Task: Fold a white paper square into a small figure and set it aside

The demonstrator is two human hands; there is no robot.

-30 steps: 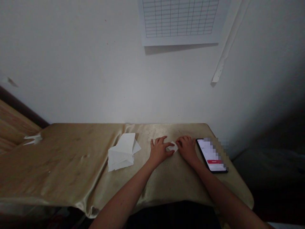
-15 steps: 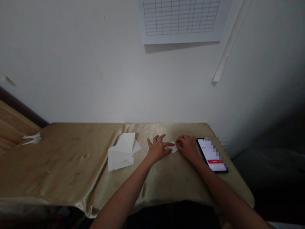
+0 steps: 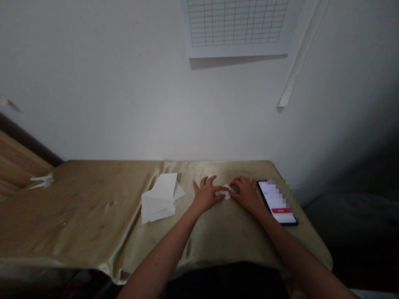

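A small folded piece of white paper [image 3: 227, 194] lies on the cloth between my two hands, partly covered by fingers. My left hand [image 3: 207, 196] holds it from the left with thumb and index finger, its other fingers spread away. From the right, my right hand [image 3: 245, 192] grips the paper's edge with thumb and index finger, the remaining fingers curled. Left of my hands rests a loose stack of white paper sheets [image 3: 159, 199], fanned out unevenly.
A phone [image 3: 277, 203] with a lit screen lies right of my right hand. The table [image 3: 84, 207] wears a wrinkled gold satin cloth and stands against a white wall [image 3: 140, 104]. A printed grid sheet [image 3: 237, 25] hangs above. A torn white scrap [image 3: 43, 181] shows far left.
My right thumb and index finger have shifted slightly at the small folded paper. My left hand keeps nearly the same place, and the stack and phone have not moved.
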